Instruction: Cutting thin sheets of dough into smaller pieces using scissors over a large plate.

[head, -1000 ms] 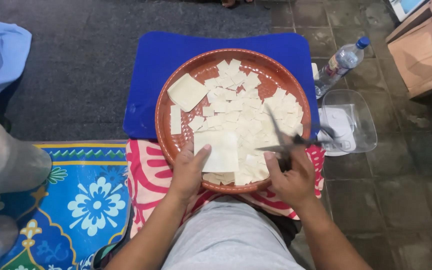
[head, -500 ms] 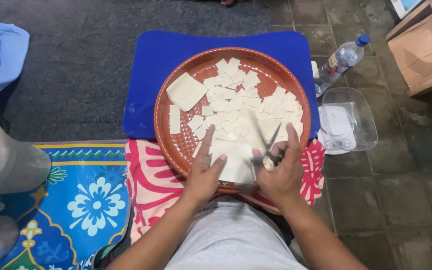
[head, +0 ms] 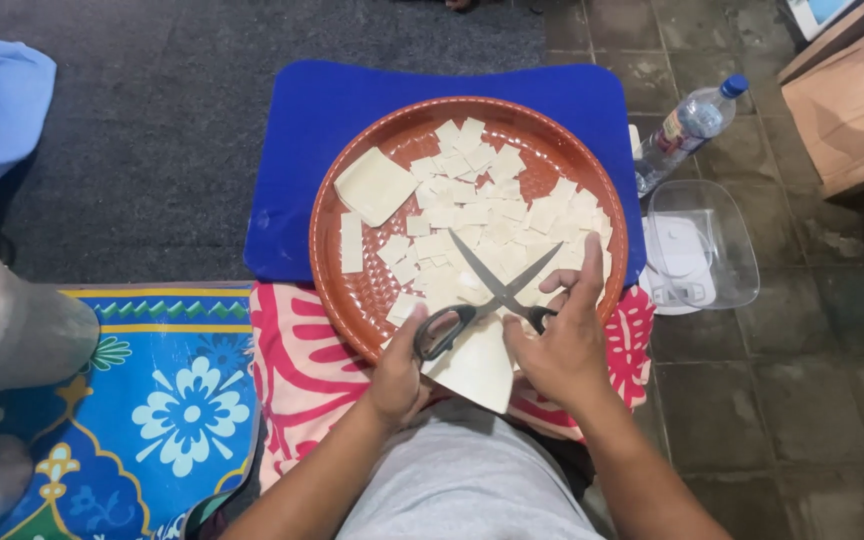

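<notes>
A round brown tray [head: 352, 290] rests on a blue mat [head: 302, 150] and holds several small pale cut squares [head: 482, 200] and a larger pale piece [head: 374, 185]. Scissors [head: 500, 288] lie open wide over the tray's near side, blades pointing away from me. My left hand [head: 400, 375] grips the grey handle loop on the left. My right hand [head: 564, 345] holds the other handle. A pale flat sheet [head: 477, 368] sits between my hands at the tray's near rim, touching both. Which hand supports it is unclear.
A plastic water bottle [head: 687, 125] and a clear lidded container [head: 702, 245] lie on the tiled floor to the right. A wooden box [head: 847, 100] stands at the far right. A pink patterned cloth [head: 297, 360] covers my lap, with a blue floral mat [head: 152, 400] and a grey cylinder [head: 12, 325] to the left.
The scissors have swung from my right hand's side to the middle and opened wide, each hand now on one handle. The pale sheet has come nearer to me.
</notes>
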